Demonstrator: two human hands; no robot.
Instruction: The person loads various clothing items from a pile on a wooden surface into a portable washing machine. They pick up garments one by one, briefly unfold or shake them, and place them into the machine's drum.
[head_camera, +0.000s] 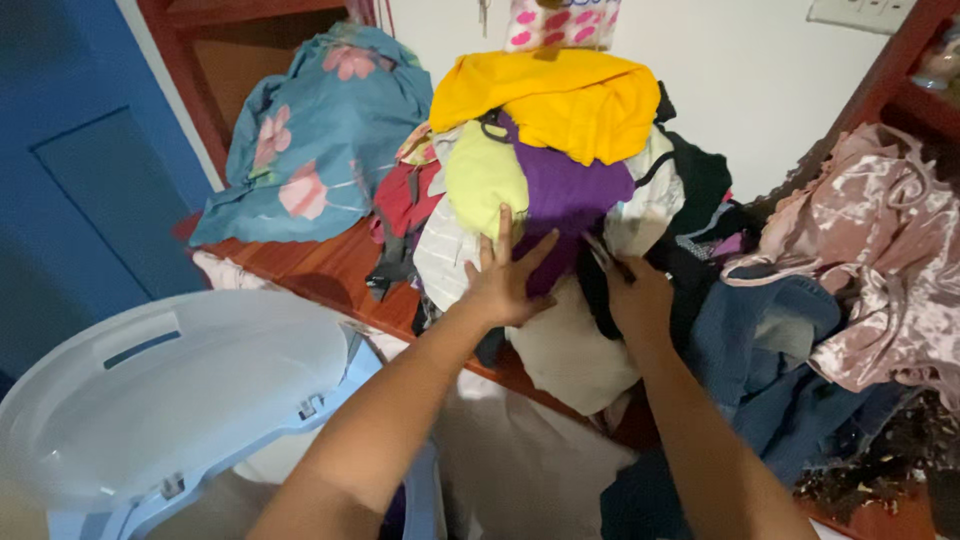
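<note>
A tall heap of clothes sits on a wooden surface (320, 265): a yellow garment (560, 100) on top, a purple one (570, 190) and a pale lime one (485, 175) under it, cream cloth (565, 350) at the bottom. My left hand (505, 280) lies flat on the heap with its fingers spread, touching the purple and lime pieces. My right hand (635, 295) reaches into the heap beside it and pinches dark fabric (690, 270); its fingertips are hidden in the cloth.
A blue flowered cloth bundle (320, 140) stands at the back left. The raised translucent lid (170, 390) of a washing machine is at the lower left. Pink shiny fabric (880, 260) and denim (790, 350) lie at the right. A white wall is behind.
</note>
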